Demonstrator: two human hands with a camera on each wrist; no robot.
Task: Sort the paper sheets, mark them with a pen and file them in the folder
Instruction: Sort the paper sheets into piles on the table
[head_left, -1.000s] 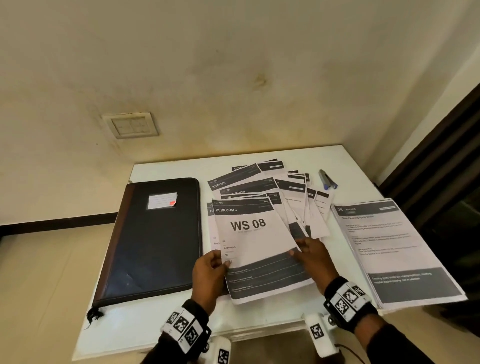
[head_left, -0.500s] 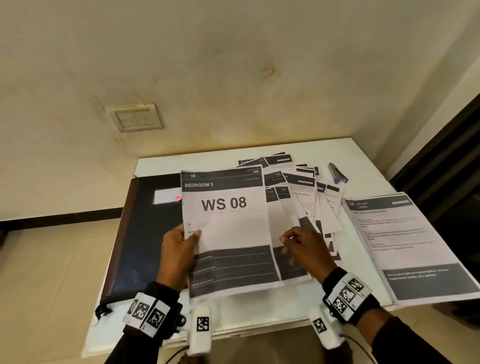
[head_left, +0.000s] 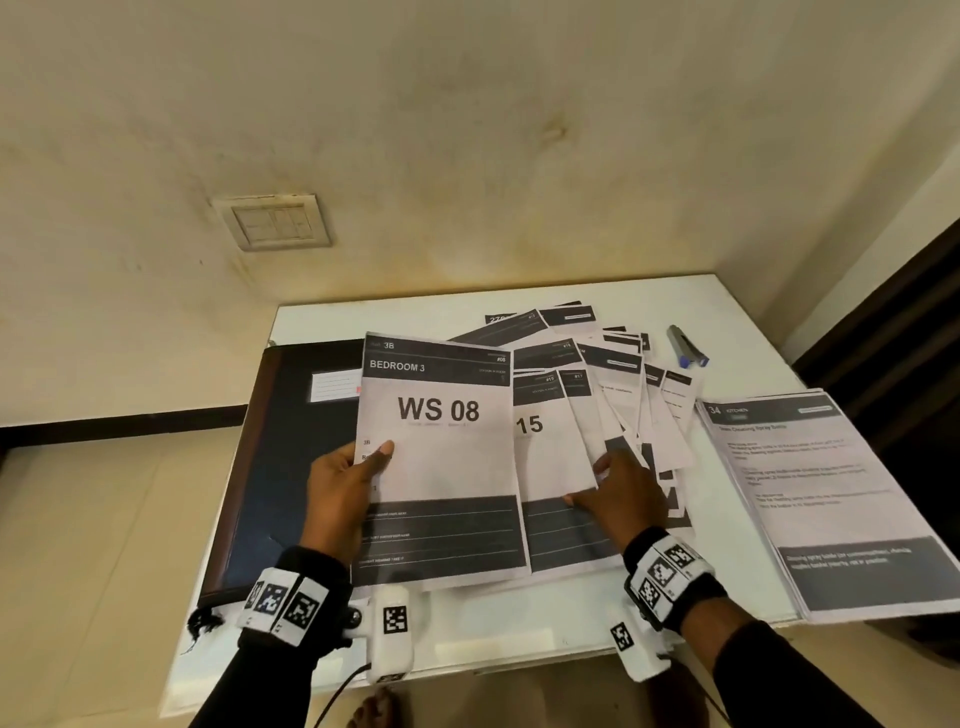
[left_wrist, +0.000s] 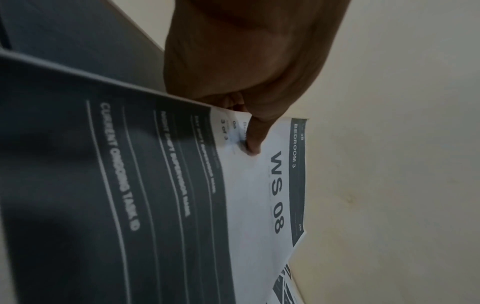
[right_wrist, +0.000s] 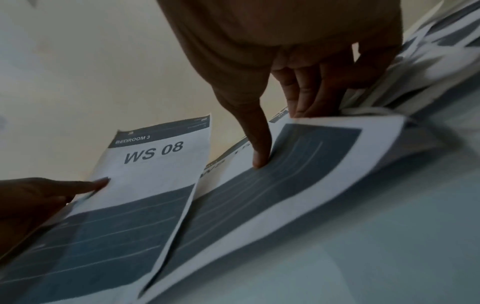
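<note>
My left hand (head_left: 340, 486) pinches the WS 08 sheet (head_left: 441, 457) at its side edge, lifted over the folder (head_left: 270, 467) so I can read it. My right hand (head_left: 621, 493) presses flat, fingers straight, on the spread sheets (head_left: 608, 410), so they do not slide. The pen (head_left: 687, 346) lies behind them.

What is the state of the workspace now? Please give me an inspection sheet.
Surface: white table.
Job's things: WS 08 sheet lifted; fanned sheets; separate stack at right; closed folder; pen at far edge.
Clutter: nothing seen.
Hands: left hand pinches the WS 08 sheet; right hand presses the 15 sheet.
Cables: dark cable below left wrist.
Surroundings: wall switch plate.
</note>
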